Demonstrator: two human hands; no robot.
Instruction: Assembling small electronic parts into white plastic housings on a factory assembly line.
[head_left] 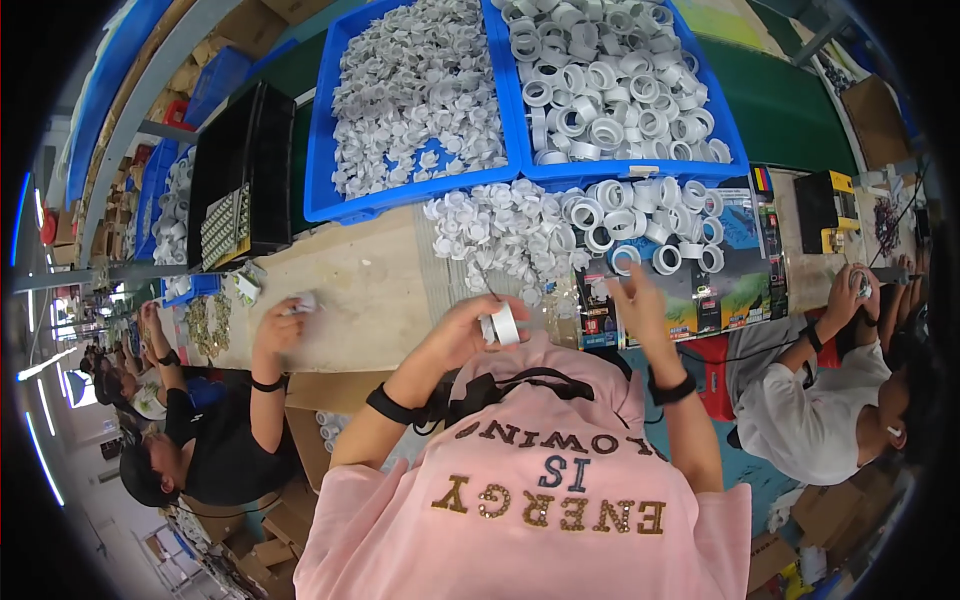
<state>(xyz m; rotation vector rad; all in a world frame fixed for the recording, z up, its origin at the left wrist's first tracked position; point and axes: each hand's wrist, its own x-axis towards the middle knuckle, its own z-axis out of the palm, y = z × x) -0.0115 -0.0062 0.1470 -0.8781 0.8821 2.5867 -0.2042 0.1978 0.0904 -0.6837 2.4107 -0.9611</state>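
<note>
My left hand [465, 335] is closed around a white plastic ring [506, 324], held just in front of my body. A second white bit shows beside that ring, partly hidden by the fingers. My right hand [640, 308] reaches out over the table with its fingers apart, the tips at a loose white ring [625, 261]; whether they touch it is hard to see. More rings lie in a heap [650, 215] just beyond. To their left spreads a pile of small white petal-shaped plastic parts [500, 230].
Two blue bins stand behind the piles, one of petal-shaped parts [415, 100], one of rings [605, 80]. A black crate [240, 170] stands at the left. Co-workers sit on both sides, one hand [285, 320] at left, others [855, 290] at right. Printed colourful cardboard [710, 290] covers the tabletop.
</note>
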